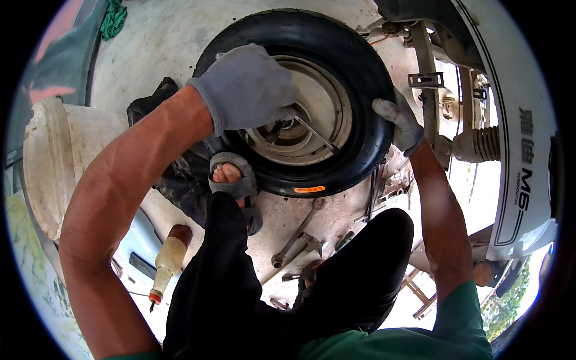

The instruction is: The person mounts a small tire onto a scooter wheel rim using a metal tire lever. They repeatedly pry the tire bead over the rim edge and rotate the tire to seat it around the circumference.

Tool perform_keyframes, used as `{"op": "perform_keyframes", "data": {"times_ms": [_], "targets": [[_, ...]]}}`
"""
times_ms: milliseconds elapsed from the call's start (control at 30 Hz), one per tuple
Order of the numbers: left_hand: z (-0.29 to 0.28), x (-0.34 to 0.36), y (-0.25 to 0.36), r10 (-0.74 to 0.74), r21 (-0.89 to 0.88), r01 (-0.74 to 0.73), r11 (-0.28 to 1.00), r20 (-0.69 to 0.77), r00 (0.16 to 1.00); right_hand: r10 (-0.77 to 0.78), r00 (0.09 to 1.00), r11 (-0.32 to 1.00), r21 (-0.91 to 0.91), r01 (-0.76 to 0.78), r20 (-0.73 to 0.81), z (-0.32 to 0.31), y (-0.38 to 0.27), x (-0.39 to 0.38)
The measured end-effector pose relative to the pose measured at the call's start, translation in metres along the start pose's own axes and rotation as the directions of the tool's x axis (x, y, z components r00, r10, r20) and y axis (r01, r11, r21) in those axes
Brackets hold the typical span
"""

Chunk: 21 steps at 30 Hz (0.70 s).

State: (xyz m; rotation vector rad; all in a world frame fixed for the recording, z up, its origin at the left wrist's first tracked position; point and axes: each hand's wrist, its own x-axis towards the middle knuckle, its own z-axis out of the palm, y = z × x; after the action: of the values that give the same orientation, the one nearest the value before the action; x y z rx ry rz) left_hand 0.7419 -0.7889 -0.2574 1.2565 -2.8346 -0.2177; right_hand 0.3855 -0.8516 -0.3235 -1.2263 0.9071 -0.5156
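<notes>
A black tire [300, 36] on a pale metal wheel rim [336, 102] lies flat on the floor in front of me. My left hand [249, 90], in a grey glove, is closed over the hub around a metal wrench [317, 133]. The wrench's shiny bar slants down to the right across the rim; the glove hides its upper part. My right hand [401, 125], gloved as well, grips the tire's right edge, thumb on the sidewall and fingers around the tread. An orange label [309, 189] sits on the near sidewall.
A white vehicle panel [516, 120] and metal frame [426, 90] stand at right. Combination wrenches [297, 234] lie between my legs. At left are a whitish bucket [48, 162], dark cloth [186, 186] and a capped bottle [170, 261]. My sandalled foot [228, 174] is close to the tire.
</notes>
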Motion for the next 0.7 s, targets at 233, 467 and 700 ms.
{"op": "perform_keyframes", "data": {"times_ms": [233, 467, 700], "targets": [[0.002, 0.005, 0.011, 0.023, -0.065, -0.026, 0.998, -0.04, 0.999, 0.038, 0.999, 0.999, 0.025, -0.038, 0.008, -0.002, 0.001, 0.002], [-0.014, 0.016, 0.023, -0.066, 0.03, 0.064, 0.998, 0.1, 0.993, 0.058, 0.998, 0.996, 0.064, -0.056, -0.037, 0.007, -0.007, -0.004], [-0.021, 0.016, 0.015, -0.017, 0.056, 0.014, 0.998, 0.061, 0.998, 0.017, 1.0, 0.993, 0.116, -0.017, 0.005, 0.013, -0.01, 0.0]]}}
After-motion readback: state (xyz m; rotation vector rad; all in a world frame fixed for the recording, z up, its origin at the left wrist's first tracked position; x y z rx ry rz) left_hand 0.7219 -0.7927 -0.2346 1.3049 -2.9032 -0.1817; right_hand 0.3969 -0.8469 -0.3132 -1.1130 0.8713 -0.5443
